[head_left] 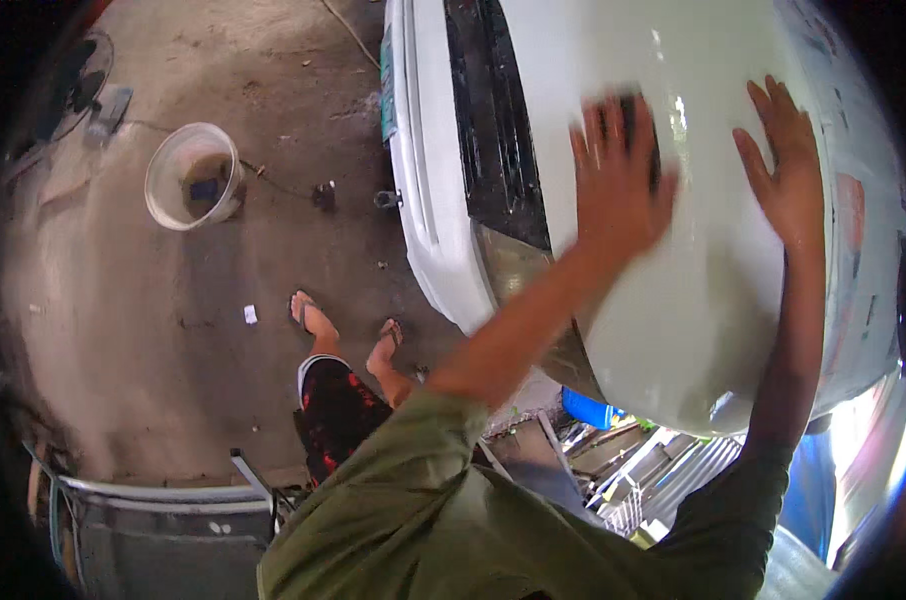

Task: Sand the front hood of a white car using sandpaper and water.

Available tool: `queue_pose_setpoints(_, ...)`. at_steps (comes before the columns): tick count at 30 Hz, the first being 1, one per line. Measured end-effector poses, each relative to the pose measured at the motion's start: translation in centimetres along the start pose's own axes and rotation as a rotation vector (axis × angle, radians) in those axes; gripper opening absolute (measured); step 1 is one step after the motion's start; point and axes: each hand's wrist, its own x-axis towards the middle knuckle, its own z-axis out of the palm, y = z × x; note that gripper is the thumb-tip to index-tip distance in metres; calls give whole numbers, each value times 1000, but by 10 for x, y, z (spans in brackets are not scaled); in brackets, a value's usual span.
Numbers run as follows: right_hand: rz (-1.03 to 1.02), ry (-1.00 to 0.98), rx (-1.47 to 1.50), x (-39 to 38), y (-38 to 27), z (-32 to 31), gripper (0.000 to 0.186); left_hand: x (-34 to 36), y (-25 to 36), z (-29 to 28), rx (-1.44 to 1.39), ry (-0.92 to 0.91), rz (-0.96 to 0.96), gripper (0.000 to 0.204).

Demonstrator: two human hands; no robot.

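My left hand presses down on the pale, glossy hood of a white vehicle, its fingers stretched forward and slightly blurred. Under that palm and between the fingers and thumb shows a flat black pad, mostly covered by the hand; its exact kind is not clear. My right hand lies flat on the hood farther right, fingers and thumb apart, with nothing in it. Left of both hands runs the black grille, beside a headlight.
A white bucket with murky contents and a dark item stands on the dirty concrete floor. Masking sheets cover the area right of the hood. Metal scraps and a blue container lie near the vehicle's corner. A metal frame borders the lower left.
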Motion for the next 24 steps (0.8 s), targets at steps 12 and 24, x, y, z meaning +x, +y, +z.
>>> queue_pose_setpoints(12,20,76,150,3,8,13,50,-31,35,1,52,32,148,67)
queue_pose_setpoints(24,-64,143,-475,7,67,16,48,-17,64,1,25,68,164,63)
